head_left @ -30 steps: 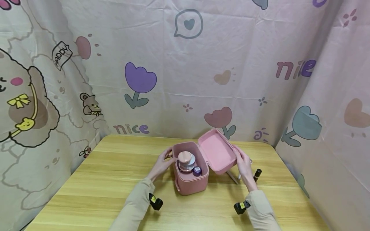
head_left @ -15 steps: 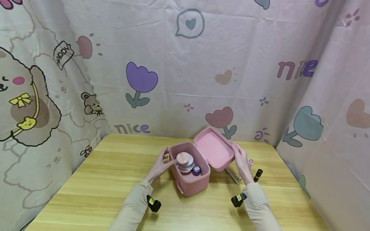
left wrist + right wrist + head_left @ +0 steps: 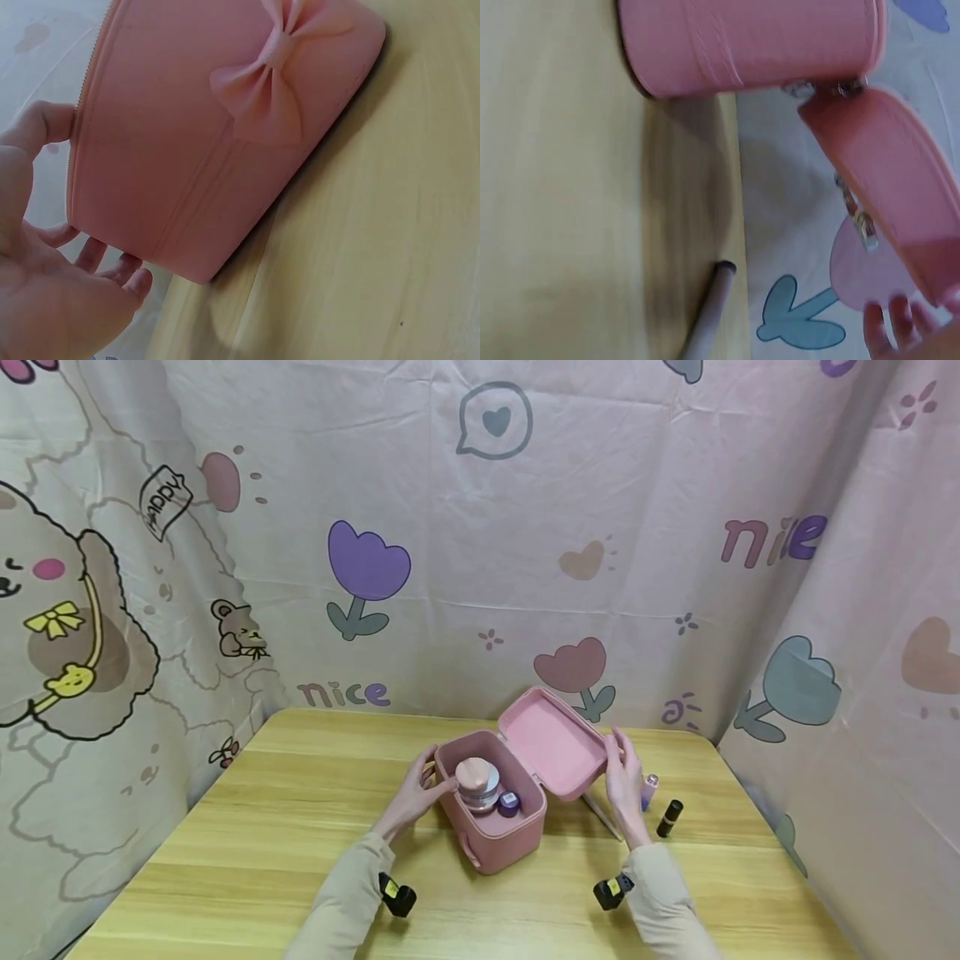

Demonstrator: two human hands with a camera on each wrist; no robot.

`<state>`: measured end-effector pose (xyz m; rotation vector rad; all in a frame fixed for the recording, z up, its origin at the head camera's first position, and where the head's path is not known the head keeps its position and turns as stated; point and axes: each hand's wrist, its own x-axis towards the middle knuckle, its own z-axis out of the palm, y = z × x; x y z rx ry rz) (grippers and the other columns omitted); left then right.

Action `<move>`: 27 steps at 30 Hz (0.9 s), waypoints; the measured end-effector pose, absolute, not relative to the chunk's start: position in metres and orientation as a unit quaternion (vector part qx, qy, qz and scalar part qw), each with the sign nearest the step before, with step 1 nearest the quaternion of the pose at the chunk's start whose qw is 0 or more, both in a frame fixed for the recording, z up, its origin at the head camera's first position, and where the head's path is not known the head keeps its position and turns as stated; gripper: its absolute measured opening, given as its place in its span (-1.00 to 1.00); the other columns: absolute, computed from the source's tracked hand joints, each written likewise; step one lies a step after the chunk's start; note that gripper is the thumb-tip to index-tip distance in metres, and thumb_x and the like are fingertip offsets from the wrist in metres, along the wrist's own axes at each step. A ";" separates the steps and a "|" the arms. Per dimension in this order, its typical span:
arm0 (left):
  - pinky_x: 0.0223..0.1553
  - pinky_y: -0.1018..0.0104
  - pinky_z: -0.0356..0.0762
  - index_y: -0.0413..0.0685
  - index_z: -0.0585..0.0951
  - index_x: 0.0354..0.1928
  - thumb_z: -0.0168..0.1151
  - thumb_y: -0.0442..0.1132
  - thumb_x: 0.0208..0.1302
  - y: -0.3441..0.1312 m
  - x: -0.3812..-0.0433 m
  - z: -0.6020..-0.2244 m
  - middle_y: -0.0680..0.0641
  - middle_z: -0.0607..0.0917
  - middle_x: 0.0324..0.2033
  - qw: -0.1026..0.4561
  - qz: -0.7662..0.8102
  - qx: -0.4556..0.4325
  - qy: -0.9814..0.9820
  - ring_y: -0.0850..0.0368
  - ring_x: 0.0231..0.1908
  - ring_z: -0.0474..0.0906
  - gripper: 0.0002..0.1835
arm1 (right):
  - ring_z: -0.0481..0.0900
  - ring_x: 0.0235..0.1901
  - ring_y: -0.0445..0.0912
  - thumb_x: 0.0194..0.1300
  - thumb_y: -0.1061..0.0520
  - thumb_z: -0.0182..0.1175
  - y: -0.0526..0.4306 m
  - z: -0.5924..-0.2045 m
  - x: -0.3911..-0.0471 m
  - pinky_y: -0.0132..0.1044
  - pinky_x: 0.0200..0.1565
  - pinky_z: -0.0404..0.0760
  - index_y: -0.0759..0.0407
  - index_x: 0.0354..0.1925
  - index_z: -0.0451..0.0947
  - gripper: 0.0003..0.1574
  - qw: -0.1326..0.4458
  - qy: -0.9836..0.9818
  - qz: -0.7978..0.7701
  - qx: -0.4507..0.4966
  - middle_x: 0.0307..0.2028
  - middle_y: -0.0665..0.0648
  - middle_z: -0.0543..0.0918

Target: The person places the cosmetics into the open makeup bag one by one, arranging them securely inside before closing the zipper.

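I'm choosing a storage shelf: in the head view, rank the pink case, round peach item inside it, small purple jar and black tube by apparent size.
1. Pink case
2. Round peach item
3. Purple jar and black tube: too alike overall to rank; the tube is longer.

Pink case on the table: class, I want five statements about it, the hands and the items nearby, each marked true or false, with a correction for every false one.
1. The pink case has its lid open. True.
2. Both hands are at the lid. False: the right hand is at the lid's edge, while the left hand holds the body of the case.
3. A small dark purple container is inside the case. True.
4. A black tube is inside the case. False: it is on the table, to the right of the right hand.
5. The left wrist view shows a bow on the case. True.
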<state>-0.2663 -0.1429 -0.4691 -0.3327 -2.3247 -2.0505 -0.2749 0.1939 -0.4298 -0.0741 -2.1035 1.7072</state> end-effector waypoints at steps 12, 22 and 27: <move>0.57 -0.32 0.08 -0.43 0.04 0.60 0.30 -0.38 0.39 -0.142 -0.267 -0.472 -0.53 0.09 0.57 0.019 -0.658 -0.115 -0.744 -0.55 0.55 0.06 -0.11 | 0.48 -0.49 -0.35 0.41 0.30 0.29 0.170 -0.462 -0.224 -0.54 -0.41 0.49 0.41 -0.25 0.64 -0.88 0.307 -0.770 0.559 -0.014 -0.46 0.07 0.64; 0.55 -0.32 0.14 -0.40 0.09 0.59 0.33 -0.38 0.37 -0.142 -0.265 -0.470 -0.52 0.18 0.55 0.021 -0.657 -0.112 -0.745 -0.51 0.53 0.13 -0.13 | 0.72 -0.59 -0.08 0.40 0.17 0.39 0.148 -0.462 -0.206 -0.21 -0.53 0.74 0.44 -0.24 0.74 -0.72 0.106 -0.778 0.618 0.041 -0.48 0.32 0.77; 0.54 -0.33 0.17 -0.37 0.09 0.60 0.37 -0.33 0.34 -0.142 -0.265 -0.470 -0.51 0.21 0.53 0.020 -0.652 -0.105 -0.750 -0.51 0.52 0.17 -0.09 | 0.78 -0.55 0.00 0.34 0.24 0.43 0.142 -0.461 -0.205 -0.12 -0.39 0.82 0.48 -0.24 0.75 -0.77 0.118 -0.767 0.630 0.033 -0.46 0.37 0.79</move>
